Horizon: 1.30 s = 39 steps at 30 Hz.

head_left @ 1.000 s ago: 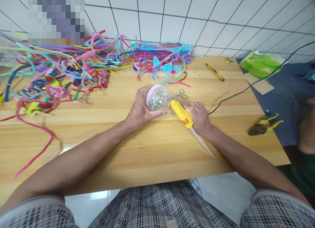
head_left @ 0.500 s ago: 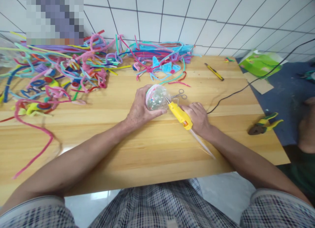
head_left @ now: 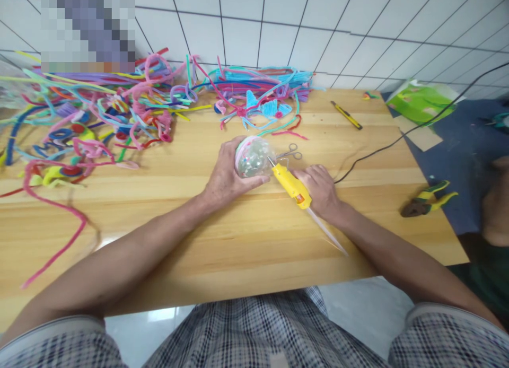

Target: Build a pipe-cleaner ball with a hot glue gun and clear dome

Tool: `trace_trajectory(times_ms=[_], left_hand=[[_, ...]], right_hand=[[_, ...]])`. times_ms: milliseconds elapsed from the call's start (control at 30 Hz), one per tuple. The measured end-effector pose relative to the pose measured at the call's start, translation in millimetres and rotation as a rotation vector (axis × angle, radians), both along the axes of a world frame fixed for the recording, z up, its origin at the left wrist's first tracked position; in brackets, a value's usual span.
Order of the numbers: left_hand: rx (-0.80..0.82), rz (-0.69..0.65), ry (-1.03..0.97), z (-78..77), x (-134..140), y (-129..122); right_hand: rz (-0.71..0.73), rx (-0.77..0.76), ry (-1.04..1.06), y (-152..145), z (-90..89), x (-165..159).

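Midway along the desk (head_left: 222, 246), the left hand (head_left: 227, 172) cups a clear ball (head_left: 255, 159), the right hand (head_left: 321, 191) grips a glue gun (head_left: 291, 184); likely gluing, next wanting a steady nozzle (head_left: 271, 160), its contact unclear.

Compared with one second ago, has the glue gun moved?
Yes: the glue gun shifted slightly left and down in view, judged against the scissors.

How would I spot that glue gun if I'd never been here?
Over the wooden table, find the right hand. It grips the yellow glue gun, which, unlike the pliers and cutter, has a pale stick protruding from its rear.
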<state>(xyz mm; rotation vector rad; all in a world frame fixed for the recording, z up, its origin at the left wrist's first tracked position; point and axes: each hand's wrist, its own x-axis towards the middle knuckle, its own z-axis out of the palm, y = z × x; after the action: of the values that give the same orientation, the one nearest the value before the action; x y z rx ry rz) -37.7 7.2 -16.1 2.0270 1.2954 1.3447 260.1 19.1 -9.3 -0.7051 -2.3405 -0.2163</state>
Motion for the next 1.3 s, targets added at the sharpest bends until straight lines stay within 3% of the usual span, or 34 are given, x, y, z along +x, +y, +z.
trace_trajectory(times_ms=[467, 1000, 1300], left_hand=[[-0.043, 0.02, -0.066, -6.7, 2, 1], [-0.056, -0.013, -0.054, 1.1, 1, -1], [-0.034, -0.003, -0.036, -1.6, 0, 1]], right_hand=[[0.065, 0.027, 0.035, -1, 5.9, -1], [-0.037, -0.065, -0.042, 2, -4.5, 4], [0.053, 0.002, 0.037, 1, 3.1, -1]])
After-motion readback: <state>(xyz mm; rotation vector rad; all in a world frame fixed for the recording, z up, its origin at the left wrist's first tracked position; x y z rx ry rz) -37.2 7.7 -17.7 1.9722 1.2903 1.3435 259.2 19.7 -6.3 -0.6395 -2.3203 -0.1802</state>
